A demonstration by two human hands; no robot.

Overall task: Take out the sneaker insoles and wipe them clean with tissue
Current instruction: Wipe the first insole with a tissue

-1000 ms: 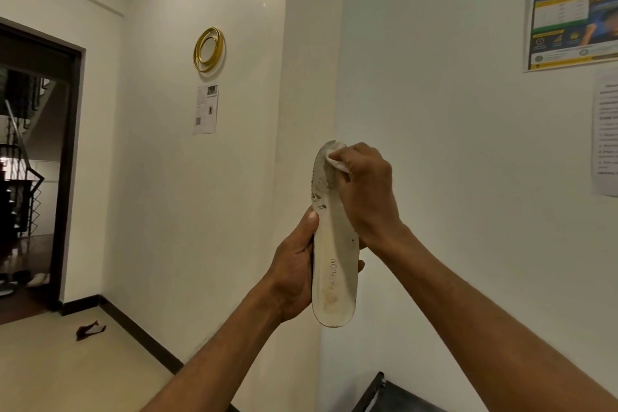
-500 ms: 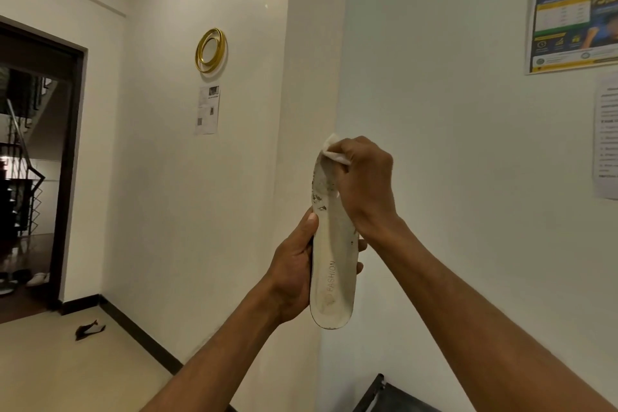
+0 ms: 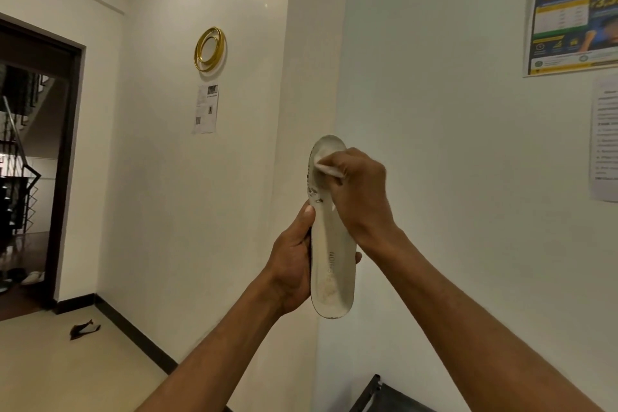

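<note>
A white insole stands upright in front of the wall corner, heel end down, with grey printed lettering and dark scuffs along its left edge near the toe. My left hand grips it from the left around the middle, thumb up along the edge. My right hand is closed on a small white tissue and presses it against the insole's upper part, just below the toe tip. No sneaker is in view.
A dark doorway opens at the left onto a staircase. A small dark scrap lies on the floor by the skirting. A dark object's corner shows at the bottom. A gold ring and posters hang on the walls.
My right hand with the tissue has slid down from the toe tip, so the tip of the insole now shows above it. The left hand keeps its grip.
</note>
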